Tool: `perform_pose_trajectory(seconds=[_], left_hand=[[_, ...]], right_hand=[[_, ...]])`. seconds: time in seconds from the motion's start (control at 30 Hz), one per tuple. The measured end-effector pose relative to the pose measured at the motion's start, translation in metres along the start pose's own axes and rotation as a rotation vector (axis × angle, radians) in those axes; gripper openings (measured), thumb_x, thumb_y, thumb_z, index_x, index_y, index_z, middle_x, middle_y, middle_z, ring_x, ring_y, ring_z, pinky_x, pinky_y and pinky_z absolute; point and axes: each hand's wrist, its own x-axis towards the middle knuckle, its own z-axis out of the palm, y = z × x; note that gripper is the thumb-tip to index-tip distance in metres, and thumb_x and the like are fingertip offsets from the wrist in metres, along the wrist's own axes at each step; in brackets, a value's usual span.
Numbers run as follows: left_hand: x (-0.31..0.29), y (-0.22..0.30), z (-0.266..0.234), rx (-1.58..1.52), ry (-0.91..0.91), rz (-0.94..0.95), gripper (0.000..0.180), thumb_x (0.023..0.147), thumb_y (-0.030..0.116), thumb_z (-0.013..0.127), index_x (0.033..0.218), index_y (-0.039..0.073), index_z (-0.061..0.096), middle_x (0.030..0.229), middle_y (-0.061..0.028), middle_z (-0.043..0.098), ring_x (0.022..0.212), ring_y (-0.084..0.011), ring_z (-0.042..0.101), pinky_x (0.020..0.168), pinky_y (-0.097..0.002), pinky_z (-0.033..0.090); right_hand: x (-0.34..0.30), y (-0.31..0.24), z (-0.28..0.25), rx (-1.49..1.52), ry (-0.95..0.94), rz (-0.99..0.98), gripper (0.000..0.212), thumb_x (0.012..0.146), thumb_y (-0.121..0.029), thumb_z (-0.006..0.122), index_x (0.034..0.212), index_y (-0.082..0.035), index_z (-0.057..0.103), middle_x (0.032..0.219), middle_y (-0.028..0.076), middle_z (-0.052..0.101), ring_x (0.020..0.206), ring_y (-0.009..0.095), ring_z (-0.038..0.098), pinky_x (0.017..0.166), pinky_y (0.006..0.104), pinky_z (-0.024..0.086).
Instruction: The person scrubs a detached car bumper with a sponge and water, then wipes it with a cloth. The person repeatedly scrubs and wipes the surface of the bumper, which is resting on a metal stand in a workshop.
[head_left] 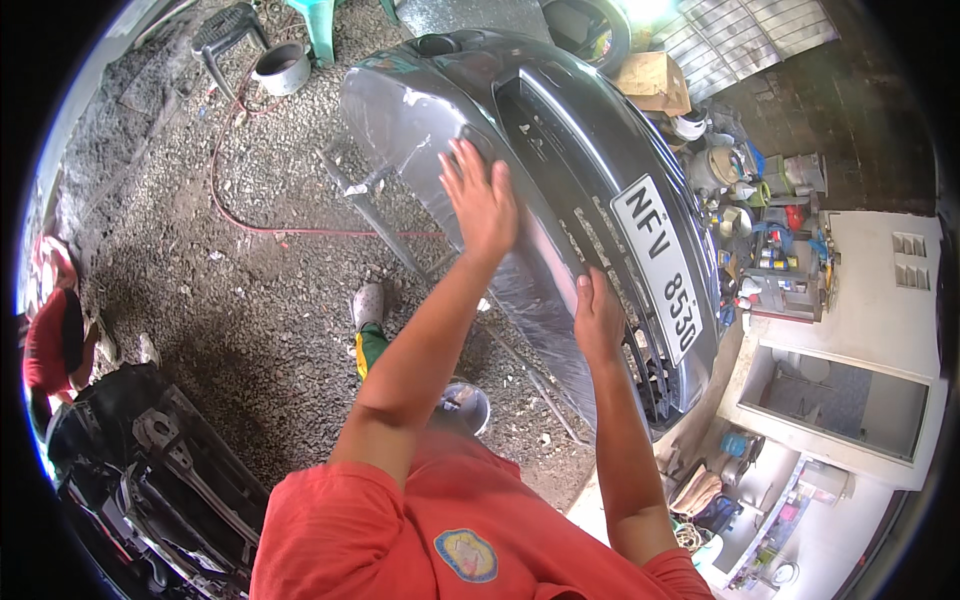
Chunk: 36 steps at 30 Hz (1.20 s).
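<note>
A dark grey car bumper (pixel 560 110) with a grille and a white number plate (pixel 657 270) stretches from the far middle to the near right, raised on a metal stand (pixel 385 225). Dull, scuffed patches and a pale pinkish strip mark its lower face. My left hand (pixel 482 205) lies flat against that face, fingers spread. A small dark patch shows by its fingertips; I cannot make out whether it is a separate piece. Nearer me, my right hand (pixel 600 318) grips the bumper's edge beside the grille, its thumb on the pale strip and its other fingers partly hidden.
Gravel covers the ground, crossed by a thin red hose (pixel 290 232). A bucket (pixel 464 405) stands below the bumper, and a grey pot (pixel 282 70) sits by a dark stool (pixel 228 38). Black car parts (pixel 160 470) lie at the near left. Cluttered shelves (pixel 785 255) line the right.
</note>
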Motion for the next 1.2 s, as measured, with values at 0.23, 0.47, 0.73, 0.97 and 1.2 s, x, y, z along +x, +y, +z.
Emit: perform_pose_trajectory(seconds=[0.23, 0.47, 0.73, 0.97, 1.2], left_hand=[[-0.065, 0.0, 0.015, 0.011, -0.089, 0.02, 0.073, 0.107, 0.045, 0.03, 0.158, -0.004, 0.013, 0.166, -0.0237, 0.007, 0.154, -0.0415, 0.001, 0.124, -0.0519, 0.003], [0.014, 0.001, 0.003, -0.08, 0.021, -0.147, 0.074, 0.108, 0.047, 0.027, 0.157, -0.006, 0.013, 0.165, -0.025, 0.007, 0.154, -0.0413, -0.002, 0.124, -0.0507, 0.002], [0.039, -0.02, -0.004, 0.014, 0.04, -0.144, 0.08, 0.106, 0.05, 0.028, 0.156, -0.009, 0.01, 0.165, -0.0279, 0.005, 0.154, -0.0412, -0.003, 0.124, -0.049, 0.001], [0.016, -0.022, 0.003, 0.14, -0.038, -0.009, 0.086, 0.104, 0.056, 0.029, 0.156, -0.009, 0.007, 0.165, -0.0273, 0.003, 0.153, -0.0429, -0.003, 0.124, -0.0513, 0.003], [-0.012, -0.018, 0.011, 0.072, -0.033, 0.05, 0.081, 0.106, 0.052, 0.03, 0.156, -0.009, 0.01, 0.165, -0.0278, 0.004, 0.153, -0.0428, -0.003, 0.124, -0.0504, 0.001]], right_hand=[[0.001, -0.001, -0.002, 0.004, 0.019, -0.024, 0.041, 0.106, -0.036, 0.039, 0.125, -0.005, 0.057, 0.11, 0.022, 0.069, 0.098, 0.042, 0.066, 0.083, 0.0511, 0.05], [0.001, -0.001, 0.001, -0.008, 0.0, -0.013, 0.041, 0.106, -0.036, 0.04, 0.125, -0.005, 0.058, 0.108, 0.021, 0.069, 0.097, 0.042, 0.066, 0.082, 0.0506, 0.05], [0.001, -0.002, -0.001, 0.006, -0.004, -0.012, 0.039, 0.106, -0.035, 0.042, 0.124, -0.005, 0.058, 0.108, 0.021, 0.069, 0.097, 0.041, 0.066, 0.082, 0.0503, 0.05], [0.001, -0.004, -0.005, 0.015, -0.018, 0.014, 0.039, 0.106, -0.036, 0.042, 0.125, -0.006, 0.058, 0.11, 0.021, 0.069, 0.099, 0.041, 0.066, 0.083, 0.0503, 0.051], [0.002, -0.01, -0.004, -0.016, -0.017, 0.008, 0.041, 0.105, -0.037, 0.043, 0.126, -0.005, 0.058, 0.112, 0.021, 0.068, 0.099, 0.042, 0.066, 0.082, 0.0506, 0.051]])
